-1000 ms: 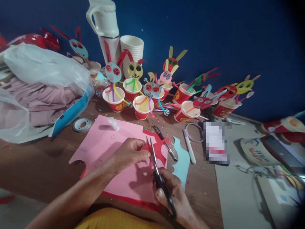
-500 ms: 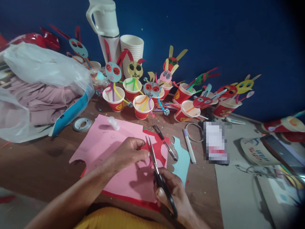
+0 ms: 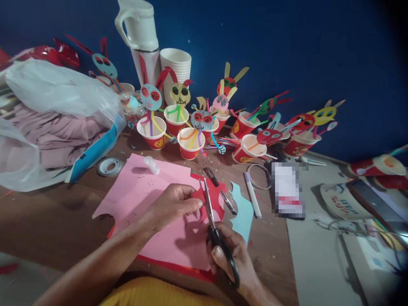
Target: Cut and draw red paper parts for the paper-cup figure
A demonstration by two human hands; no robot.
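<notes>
My left hand (image 3: 181,204) is closed in a pinch on a piece of red paper (image 3: 198,194), most of it hidden by the fingers and the blades. Black-handled scissors (image 3: 225,255) are in my right hand (image 3: 234,248), blades pointing away from me and slightly parted beside the left fingertips. Below both hands lies a pink sheet (image 3: 140,195) with cut-out edges, and red paper sticks out from under it. A light blue paper scrap (image 3: 244,212) with a wavy edge and a black pen (image 3: 228,202) are to the right.
Several red paper cups (image 3: 153,142) with paper-faced figures stand along the back. Stacked white cups (image 3: 178,59) and a white flask (image 3: 140,25) are behind them. A tape roll (image 3: 110,167), plastic bag (image 3: 63,89), marker (image 3: 253,197) and blurred-out phone (image 3: 288,191) lie around the sheet.
The scissors and my right hand have shifted slightly to the right. My left hand still pinches in almost the same place, its fingertips a little farther right.
</notes>
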